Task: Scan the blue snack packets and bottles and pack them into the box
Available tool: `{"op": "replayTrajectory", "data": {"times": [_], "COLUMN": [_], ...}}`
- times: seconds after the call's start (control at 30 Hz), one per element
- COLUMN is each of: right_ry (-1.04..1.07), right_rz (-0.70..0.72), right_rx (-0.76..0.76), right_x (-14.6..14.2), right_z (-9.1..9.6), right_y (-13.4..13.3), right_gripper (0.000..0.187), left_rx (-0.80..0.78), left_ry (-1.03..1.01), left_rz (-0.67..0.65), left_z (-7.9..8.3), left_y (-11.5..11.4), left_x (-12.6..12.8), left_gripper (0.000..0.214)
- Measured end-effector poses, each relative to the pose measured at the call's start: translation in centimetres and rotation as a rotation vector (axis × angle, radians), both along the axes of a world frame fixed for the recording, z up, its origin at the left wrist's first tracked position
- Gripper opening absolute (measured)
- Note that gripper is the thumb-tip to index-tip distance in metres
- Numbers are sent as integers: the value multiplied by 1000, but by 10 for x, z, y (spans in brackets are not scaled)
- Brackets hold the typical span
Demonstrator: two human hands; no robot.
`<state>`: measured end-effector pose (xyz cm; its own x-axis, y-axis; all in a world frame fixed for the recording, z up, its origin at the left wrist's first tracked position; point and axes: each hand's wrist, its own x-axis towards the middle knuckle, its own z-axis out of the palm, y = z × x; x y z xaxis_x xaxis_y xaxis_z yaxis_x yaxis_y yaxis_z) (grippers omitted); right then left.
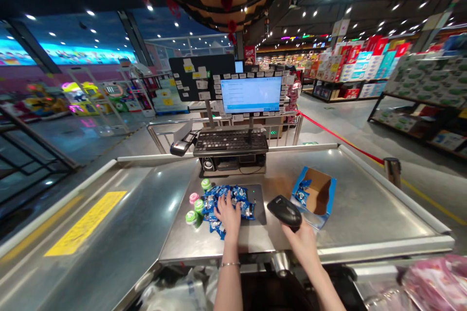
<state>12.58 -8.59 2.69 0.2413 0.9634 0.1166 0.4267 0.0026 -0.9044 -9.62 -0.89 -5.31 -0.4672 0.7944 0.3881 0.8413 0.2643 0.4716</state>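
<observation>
My left hand (229, 215) lies over a pile of small blue packets (245, 208), with its fingers spread. Whether any packet is caught under the palm is hidden. Along the pile's left side stand several small tubs with green lids (199, 205) and one with a pink lid (194, 198). My right hand (301, 243) is wrapped round the handle of a black barcode scanner (284, 211), its head pointing up and left. Just behind the scanner, an open blue cardboard box (330, 199) sits tilted on the counter, with a few blue packets (302, 193) inside.
A keyboard (230, 142) and a lit monitor (251, 95) stand at the back of the metal counter (372, 199). A payment terminal (182, 145) is left of the keyboard. Plastic bags (178, 294) hang below the front edge. A yellow strip (87, 223) marks the left surface.
</observation>
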Motion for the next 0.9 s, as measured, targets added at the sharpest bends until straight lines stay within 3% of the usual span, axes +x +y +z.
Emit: {"op": "replayTrajectory", "data": {"times": [0.17,0.33,0.43,0.57,0.73,0.9], "right_ry": [86,273,339,363,335,315], "right_rz": [-78,-275,-361,-447,-456,-459], "right_rx": [39,129,141,163,120,113], "right_x": [12,39,62,92,122,139], "right_z": [4,11,14,7,-17,-35], "right_y": [1,3,4,6,13,19], "right_gripper": [40,43,46,47,44,47], "left_rx": [188,328,287,93,-408,-430], "left_ry": [-56,-204,-315,-342,-211,-393], "left_rz": [-102,-515,-723,-888,-746,-627], "left_z": [2,35,52,55,43,29], "left_y": [-3,7,11,22,60,102], "left_x": [24,100,155,212,256,276], "left_gripper": [45,31,26,31,41,26]}}
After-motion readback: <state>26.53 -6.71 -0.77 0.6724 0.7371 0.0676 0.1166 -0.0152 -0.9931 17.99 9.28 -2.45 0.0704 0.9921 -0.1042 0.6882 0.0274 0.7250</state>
